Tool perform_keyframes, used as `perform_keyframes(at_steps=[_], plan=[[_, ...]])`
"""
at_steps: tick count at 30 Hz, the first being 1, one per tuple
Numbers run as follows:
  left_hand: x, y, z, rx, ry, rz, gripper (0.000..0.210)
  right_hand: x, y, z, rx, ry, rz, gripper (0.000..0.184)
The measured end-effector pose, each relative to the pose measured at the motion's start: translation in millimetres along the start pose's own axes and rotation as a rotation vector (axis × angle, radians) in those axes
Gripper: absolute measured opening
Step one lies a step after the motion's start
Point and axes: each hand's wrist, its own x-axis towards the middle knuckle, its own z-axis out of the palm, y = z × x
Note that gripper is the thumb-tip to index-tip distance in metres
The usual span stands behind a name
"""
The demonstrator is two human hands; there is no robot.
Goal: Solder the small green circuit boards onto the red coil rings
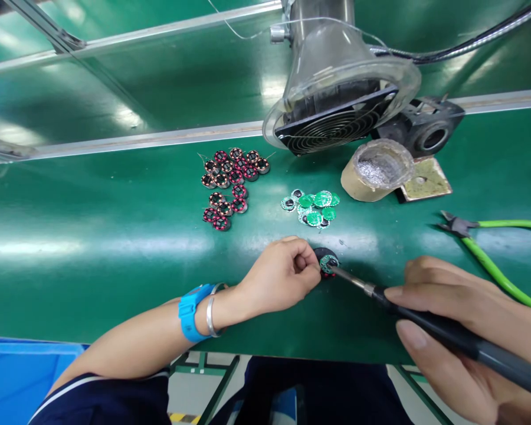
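Observation:
My right hand [473, 330] grips a soldering iron [442, 330] like a pen. Its metal tip points left and meets a small round circuit board [328, 262] near the front middle of the bench. Red shows under the board's lower edge, and a dark round piece lies behind it. With thumb and fingers closed, my left hand [287, 274] pinches at the left edge of the board; the exact grip is partly hidden. Several green round boards [322, 199] lie loosely piled just beyond. Farther left sit several small wound coils [223, 177] with red and copper windings, in two clusters.
A clear fume hood with a fan [336, 127] hangs over the back. Below it stand a tan cup of silvery material [371, 171], a soldering iron stand [429, 133] and a sponge tray [425, 180]. Green-handled cutters [462, 227] lie right. A blue bin [26, 378] is lower left.

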Motion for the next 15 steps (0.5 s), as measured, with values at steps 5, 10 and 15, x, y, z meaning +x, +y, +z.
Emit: perform_keyframes(at_steps=[5, 10, 15], plan=[[0.8, -0.5, 0.3, -0.010, 0.006, -0.002, 0.005, -1.5, 3.3, 7.3, 0.028, 0.046, -0.052, 0.031], [0.8, -0.7, 0.5, -0.012, 0.007, 0.002, 0.004, -1.3, 5.0, 11.5, 0.048, 0.055, -0.068, 0.031], [-0.1, -1.1, 0.9, -0.011, 0.007, 0.001, 0.004, -2.7, 4.6, 11.0, 0.041, 0.043, -0.043, 0.030]])
